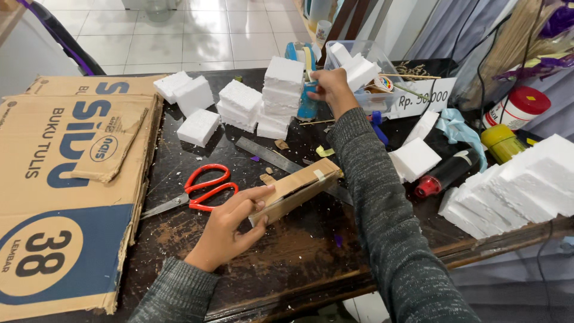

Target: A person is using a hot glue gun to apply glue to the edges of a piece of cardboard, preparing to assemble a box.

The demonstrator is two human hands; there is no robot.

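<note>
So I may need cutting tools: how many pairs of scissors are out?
1: red-handled scissors on the dark table, beside the flattened cardboard box, near the left hand. Others may be hidden.

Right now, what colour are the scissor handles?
Red handles on the scissors, lying open on the dark table. Head view shows it.

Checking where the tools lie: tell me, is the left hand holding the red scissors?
No. The left hand grips a small cardboard box, while the red scissors lie untouched on the table beside it.

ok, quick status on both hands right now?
Left hand: closed on the folded brown cardboard piece, held on the dark wooden table.
Right hand: fingers curled at the blue tape dispenser beside the white foam blocks; grip cannot be told.
</note>
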